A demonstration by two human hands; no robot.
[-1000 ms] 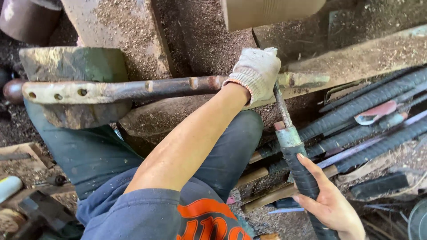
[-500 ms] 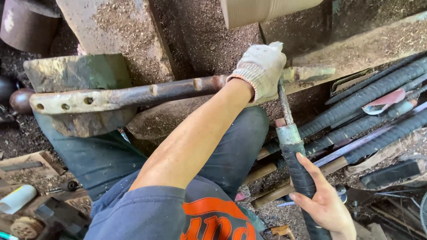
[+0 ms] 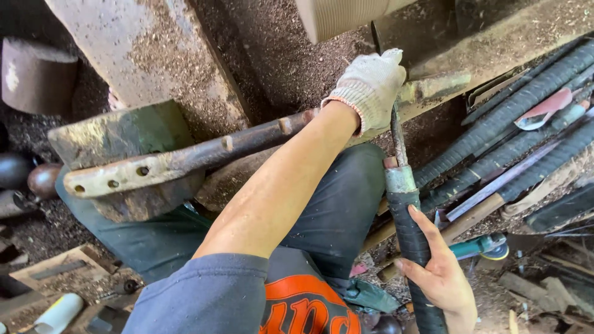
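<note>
— Hands first: what is each one doing?

— Left hand [image 3: 371, 83], in a knit glove, is clenched around the bar [image 3: 204, 154], gripping it near its far end. Right hand [image 3: 442, 278] is bare and wrapped around the black handle [image 3: 411, 241] of a tool, fingers [image 3: 427, 232] laid along the grip.

— Where is that bar?

— It lies across my lap, running from the glove down toward my left. Its flat, pale end with three small holes rests on a worn green block [image 3: 124, 133]. The part near the glove is dark and rusty.

— And the tool, relative to the bar?

— It stands almost upright just right of the glove. A metal collar [image 3: 401, 179] sits above the black grip, and a thin rusty shank [image 3: 398, 139] rises from it to meet the bar right beside my gloved hand. I cannot tell whether its tip touches the bar or goes behind my glove.

— What else sits around the bar?

— Beyond it, a dusty wooden beam [image 3: 154, 49] and ground covered in sawdust. To its right, past the tool, a bundle of black wrapped rods [image 3: 513, 117] lying slantwise. Below that, a teal grinder [image 3: 479, 247] on the ground. Under the bar, my dark trousers [image 3: 334, 204].
</note>
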